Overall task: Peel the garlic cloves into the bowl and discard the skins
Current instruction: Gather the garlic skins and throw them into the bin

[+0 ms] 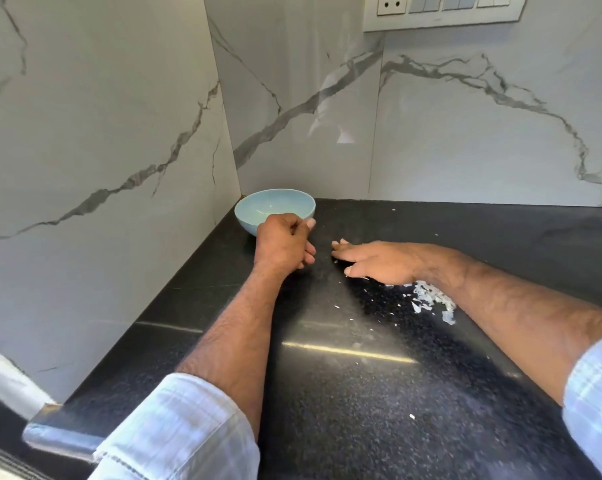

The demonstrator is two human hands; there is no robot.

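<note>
A light blue bowl (294,199) stands in the back corner of the black counter (361,375); I cannot make out what lies inside it. My left hand (284,245) is curled into a fist just in front of the bowl, and nothing shows between its fingers. My right hand (379,261) lies flat on the counter with straight fingers pointing left. A pile of white garlic skins (431,301) sits against the right wrist, and small flakes are scattered around it. No garlic cloves are visible.
White marble-look walls close in the counter on the left and at the back. A switch panel (445,10) hangs high on the back wall. The counter's front edge (60,431) runs at the lower left.
</note>
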